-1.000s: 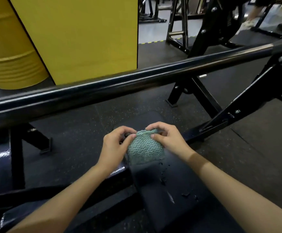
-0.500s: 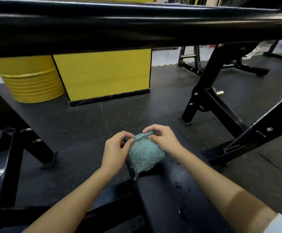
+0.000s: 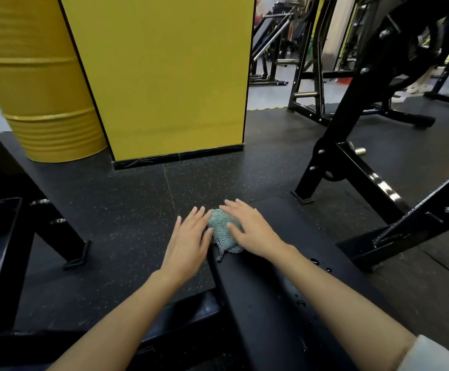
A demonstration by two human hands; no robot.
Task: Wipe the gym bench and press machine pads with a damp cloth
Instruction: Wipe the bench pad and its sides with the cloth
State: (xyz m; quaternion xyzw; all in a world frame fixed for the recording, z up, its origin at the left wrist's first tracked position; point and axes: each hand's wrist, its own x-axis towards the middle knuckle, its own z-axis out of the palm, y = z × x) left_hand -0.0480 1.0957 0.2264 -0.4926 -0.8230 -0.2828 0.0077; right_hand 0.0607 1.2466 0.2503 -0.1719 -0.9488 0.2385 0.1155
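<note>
A teal knitted cloth [image 3: 222,228] lies bunched on the far end of the black bench pad [image 3: 266,287], one corner hanging over the pad's left edge. My right hand [image 3: 250,228] rests flat on the cloth's right side, fingers spread. My left hand [image 3: 188,239] lies flat at the cloth's left edge, over the pad's left rim, fingers spread, its thumb touching the cloth. Water drops [image 3: 322,266] sit on the pad near my right forearm.
Black machine frame legs stand at left [image 3: 9,253] and right [image 3: 378,188]. A yellow pillar [image 3: 164,76] and a yellow drum [image 3: 38,97] rise ahead on the speckled rubber floor [image 3: 127,210]. More racks stand at the back right [image 3: 311,84].
Both hands went from pinching the cloth's top edge to lying flat on it. The view rose, and the black bar that crossed the top is out of sight.
</note>
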